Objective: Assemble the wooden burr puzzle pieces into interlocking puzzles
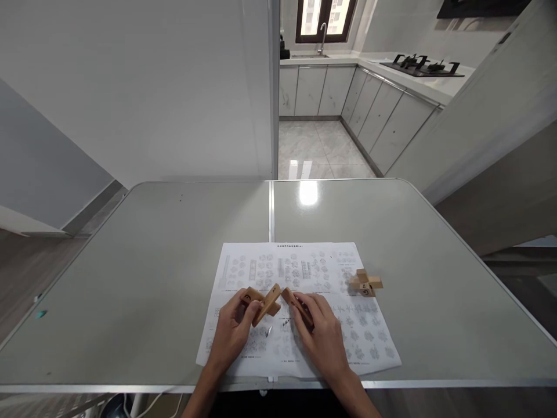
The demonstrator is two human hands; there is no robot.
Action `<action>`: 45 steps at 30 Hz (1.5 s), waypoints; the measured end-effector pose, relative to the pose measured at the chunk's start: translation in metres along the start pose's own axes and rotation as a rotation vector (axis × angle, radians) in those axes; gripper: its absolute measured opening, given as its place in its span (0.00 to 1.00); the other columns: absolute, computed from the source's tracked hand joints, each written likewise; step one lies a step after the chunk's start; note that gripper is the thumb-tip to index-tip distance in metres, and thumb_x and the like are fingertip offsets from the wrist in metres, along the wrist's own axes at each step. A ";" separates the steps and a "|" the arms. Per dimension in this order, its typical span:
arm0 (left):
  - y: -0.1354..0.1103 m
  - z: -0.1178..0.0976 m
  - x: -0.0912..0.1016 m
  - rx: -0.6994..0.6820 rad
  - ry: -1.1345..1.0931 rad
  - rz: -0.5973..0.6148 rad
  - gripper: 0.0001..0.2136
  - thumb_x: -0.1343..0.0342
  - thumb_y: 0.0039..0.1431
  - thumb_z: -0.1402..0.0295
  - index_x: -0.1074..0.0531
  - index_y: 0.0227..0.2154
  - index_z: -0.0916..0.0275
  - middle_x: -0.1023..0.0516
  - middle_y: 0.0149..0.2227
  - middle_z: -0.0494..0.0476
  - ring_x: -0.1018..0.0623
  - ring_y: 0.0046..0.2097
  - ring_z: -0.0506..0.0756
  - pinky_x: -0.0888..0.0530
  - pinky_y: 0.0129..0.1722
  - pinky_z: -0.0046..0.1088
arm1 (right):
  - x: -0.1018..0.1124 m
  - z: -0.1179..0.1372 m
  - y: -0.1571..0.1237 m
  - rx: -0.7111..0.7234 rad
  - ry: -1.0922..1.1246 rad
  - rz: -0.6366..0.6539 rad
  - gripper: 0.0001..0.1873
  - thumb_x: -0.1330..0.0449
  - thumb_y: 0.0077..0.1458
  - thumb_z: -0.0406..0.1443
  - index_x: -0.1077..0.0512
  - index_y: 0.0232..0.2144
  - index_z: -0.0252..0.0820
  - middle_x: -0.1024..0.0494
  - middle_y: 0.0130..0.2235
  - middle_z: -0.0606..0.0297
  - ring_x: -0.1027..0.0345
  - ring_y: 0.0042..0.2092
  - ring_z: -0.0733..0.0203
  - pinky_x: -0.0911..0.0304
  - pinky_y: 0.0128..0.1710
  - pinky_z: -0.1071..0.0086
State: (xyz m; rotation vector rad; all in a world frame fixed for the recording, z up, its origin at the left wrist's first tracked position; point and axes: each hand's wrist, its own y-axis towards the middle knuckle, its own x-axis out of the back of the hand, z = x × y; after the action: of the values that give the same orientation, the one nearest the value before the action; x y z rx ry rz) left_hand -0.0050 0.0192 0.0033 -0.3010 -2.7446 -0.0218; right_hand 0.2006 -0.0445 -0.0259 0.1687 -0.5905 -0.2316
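Note:
My left hand [232,325] is closed on wooden puzzle pieces [268,304], at least two notched bars set crosswise, with dark marks on them. In my right hand [321,331] is a single wooden puzzle piece [297,306], held slanted between thumb and fingers. The near ends of the two held items almost meet; whether they touch I cannot tell. Both hands are over a printed instruction sheet [289,354] covered with small diagrams. On the sheet's right edge lies a cluster of interlocked wooden pieces [365,283] with dark characters on it.
The grey folding table [130,290] has a metal seam [272,212] down its middle and a metal rim. A small teal object [40,314] lies near its left edge. Beyond stand a white panel [174,87] and a kitchen with a stove [422,65].

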 end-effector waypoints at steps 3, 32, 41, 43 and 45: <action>-0.001 -0.001 0.000 0.109 -0.090 0.030 0.14 0.44 0.69 0.54 0.26 0.35 0.60 0.20 0.31 0.53 0.20 0.34 0.56 0.24 0.36 0.30 | -0.002 -0.002 -0.001 0.015 -0.007 -0.011 0.14 0.45 0.72 0.35 0.28 0.57 0.47 0.22 0.50 0.54 0.24 0.51 0.49 0.23 0.48 0.57; -0.002 -0.003 0.006 0.079 -0.120 0.385 0.21 0.50 0.73 0.50 0.28 0.31 0.61 0.24 0.27 0.53 0.28 0.29 0.52 0.32 0.33 0.29 | 0.011 0.002 -0.007 0.269 0.163 0.090 0.46 0.30 0.55 0.32 0.45 0.71 0.47 0.32 0.66 0.49 0.38 0.69 0.40 0.30 0.64 0.47; -0.004 -0.009 0.006 0.076 -0.188 0.405 0.21 0.50 0.73 0.48 0.31 0.32 0.60 0.25 0.27 0.52 0.29 0.29 0.52 0.32 0.33 0.29 | 0.026 0.009 -0.004 0.300 0.070 0.117 0.47 0.29 0.55 0.34 0.46 0.71 0.47 0.32 0.65 0.49 0.36 0.68 0.40 0.31 0.65 0.45; -0.002 -0.010 0.018 0.070 -0.183 0.349 0.22 0.50 0.72 0.46 0.31 0.31 0.60 0.27 0.26 0.51 0.29 0.28 0.53 0.31 0.32 0.29 | 0.034 0.009 -0.004 0.289 0.086 0.121 0.47 0.29 0.54 0.34 0.45 0.71 0.48 0.32 0.65 0.50 0.36 0.68 0.40 0.32 0.66 0.46; 0.001 -0.011 0.036 0.046 -0.159 0.183 0.24 0.51 0.71 0.44 0.32 0.28 0.59 0.28 0.26 0.50 0.29 0.29 0.53 0.30 0.34 0.29 | 0.044 0.005 -0.004 0.231 0.103 0.105 0.47 0.28 0.54 0.35 0.44 0.70 0.48 0.32 0.65 0.51 0.36 0.67 0.39 0.31 0.65 0.46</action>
State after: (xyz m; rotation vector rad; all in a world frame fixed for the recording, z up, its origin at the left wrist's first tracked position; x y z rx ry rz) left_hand -0.0335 0.0267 0.0271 -0.5622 -2.8574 0.1187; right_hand 0.2327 -0.0608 0.0008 0.3698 -0.5215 -0.0515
